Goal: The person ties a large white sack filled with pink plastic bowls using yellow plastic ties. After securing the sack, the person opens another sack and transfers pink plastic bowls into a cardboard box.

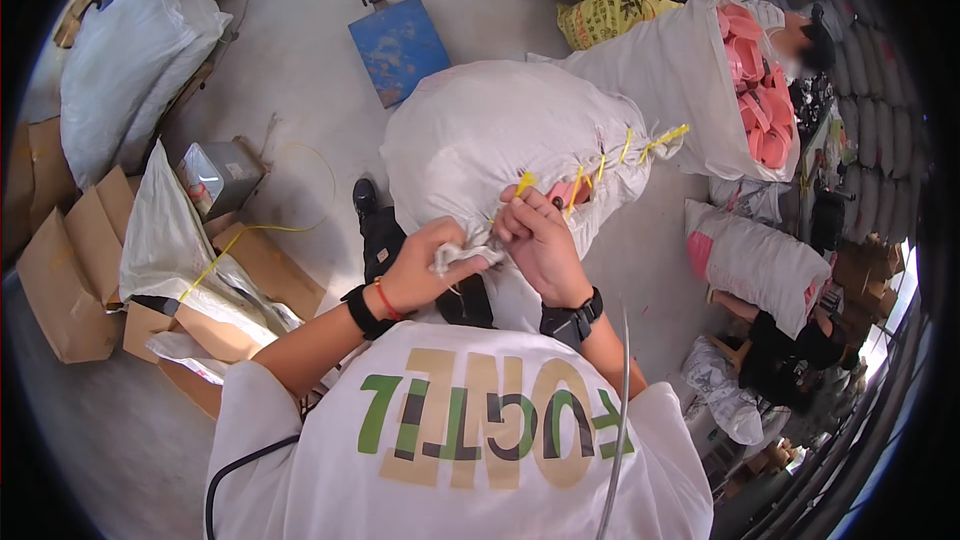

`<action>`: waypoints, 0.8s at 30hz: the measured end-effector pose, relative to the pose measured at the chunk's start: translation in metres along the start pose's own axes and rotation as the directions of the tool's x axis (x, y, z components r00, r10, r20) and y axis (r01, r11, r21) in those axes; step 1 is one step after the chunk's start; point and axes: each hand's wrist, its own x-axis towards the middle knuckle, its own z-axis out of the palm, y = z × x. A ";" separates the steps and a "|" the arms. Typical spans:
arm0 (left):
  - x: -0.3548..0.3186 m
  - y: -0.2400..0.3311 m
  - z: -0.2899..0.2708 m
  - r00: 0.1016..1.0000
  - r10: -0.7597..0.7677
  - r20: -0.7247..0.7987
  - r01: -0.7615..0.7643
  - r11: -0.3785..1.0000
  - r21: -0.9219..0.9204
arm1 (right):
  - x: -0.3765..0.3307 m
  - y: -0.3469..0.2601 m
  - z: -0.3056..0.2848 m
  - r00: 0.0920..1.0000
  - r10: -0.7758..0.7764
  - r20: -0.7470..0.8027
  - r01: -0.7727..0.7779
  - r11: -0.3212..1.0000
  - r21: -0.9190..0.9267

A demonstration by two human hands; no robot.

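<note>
Sack [490, 125] of white woven cloth, plump and creased, stands or lies right in front of the person; its underside is hidden, so which of the two I cannot tell. Its mouth faces the person and runs to the right, drawn together with yellow cord [601, 168] in spaced, slanting stitches that end in a tuft at the far corner. Through a gap between stitches shows something pink [565, 192], smooth and curved, mostly covered by the cloth. The left hand [425, 265] is closed on a bunched, crumpled fold [460, 252] at the near corner of the mouth, and the cloth masks several of its fingertips. The right hand [540, 235], just beside it, has its fingers curled and pinches a strand of the yellow cord; a short tail pokes out above the knuckles, and the rest of that strand is hard to follow. Behind, to the right, a second white sack [650, 75] gapes open on glossy pink footwear [765, 105]. A co-worker [800, 355] in black at the right is partly covered by a further stuffed sack [765, 260]. The blue platform scale [400, 45], flat and scuffed, has its post cut off by the upper edge, while dull brown cardboard boxes [70, 280] at the left fade into the dark rim
</note>
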 end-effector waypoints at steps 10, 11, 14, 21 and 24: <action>0.020 -0.007 -0.052 0.933 -0.205 -0.296 -0.124 0.589 -0.798 | 0.058 0.013 0.070 0.996 -0.089 -0.003 0.083 0.941 -0.330; 0.023 -0.008 -0.059 0.930 -0.202 -0.309 -0.111 0.646 -0.755 | 0.064 0.017 0.076 0.992 -0.121 -0.038 0.102 0.941 -0.322; 0.034 -0.008 -0.076 0.934 -0.201 -0.294 -0.093 0.659 -0.746 | 0.075 0.020 0.091 0.980 -0.181 -0.078 0.153 0.949 -0.276; 0.046 -0.015 -0.102 0.956 -0.231 -0.182 -0.001 0.617 -0.787 | 0.043 0.025 0.098 0.962 -0.232 -0.146 0.173 0.927 -0.333; 0.062 -0.020 -0.109 0.964 -0.239 -0.119 0.052 0.606 -0.794 | 0.045 0.024 0.092 0.967 -0.242 -0.082 0.190 0.895 -0.404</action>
